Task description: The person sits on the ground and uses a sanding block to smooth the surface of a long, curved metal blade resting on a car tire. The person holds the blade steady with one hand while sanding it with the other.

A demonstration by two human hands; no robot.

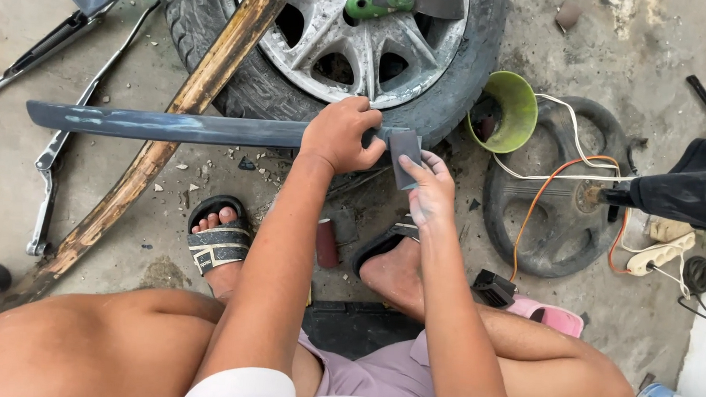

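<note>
Bare knees and pale shorts filled the bottom of the view, the person squatting on the concrete floor (26, 41) in black sandals. Both forearms reached forward from there. The left hand (341, 134) was clenched round a long dark strip (174, 125), near its right end, knuckles up, holding it level and crosswise in front of a car wheel (352, 40). The strip ran well out to the left, unsupported, and did not sag, so it looked stiff and fairly light; its dusty, patchy surface probably gave fair purchase. Holding near the end left a long lever, so a firm hold seemed wise. The right hand (429, 190) pinched a small grey sanding pad (405, 155) between thumb and fingers, upright against the strip's end, its grip closed on the pad. A green bowl (503, 111) sat nearby.
</note>
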